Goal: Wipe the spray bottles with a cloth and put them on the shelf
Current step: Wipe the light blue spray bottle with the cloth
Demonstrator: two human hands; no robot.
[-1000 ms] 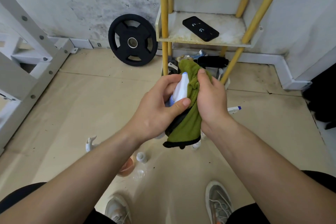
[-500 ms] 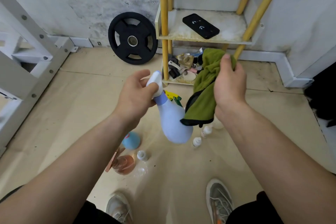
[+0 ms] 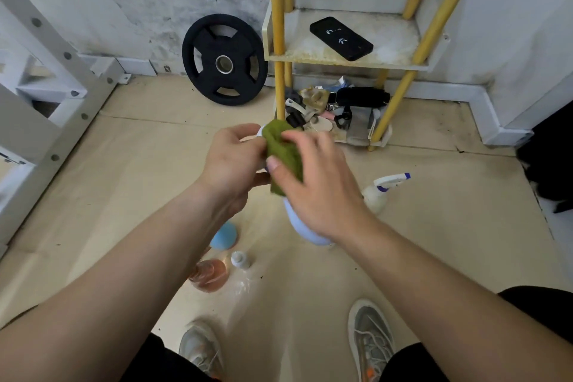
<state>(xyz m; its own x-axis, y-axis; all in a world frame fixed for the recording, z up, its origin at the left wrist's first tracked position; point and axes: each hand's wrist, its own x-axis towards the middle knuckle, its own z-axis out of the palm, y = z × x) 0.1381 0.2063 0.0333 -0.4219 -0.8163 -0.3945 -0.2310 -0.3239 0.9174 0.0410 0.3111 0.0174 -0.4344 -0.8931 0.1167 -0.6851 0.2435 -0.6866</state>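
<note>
Head view: the yellow-posted shelf (image 3: 393, 37) stands against the wall. In front of it, above the floor, the left hand (image 3: 231, 161) grips the pale blue spray bottle (image 3: 305, 231) at its top, and the right hand (image 3: 319, 183) clasps a green cloth (image 3: 283, 149) round its neck.

Head-worn camera, looking down, hands near

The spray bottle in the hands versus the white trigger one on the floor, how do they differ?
The held bottle is pale blue; the floor bottle is cream white. The held bottle is gripped by the left hand, its top under the green cloth in the right hand; the floor bottle sits untouched, trigger bare. Both are spray bottles.
</note>
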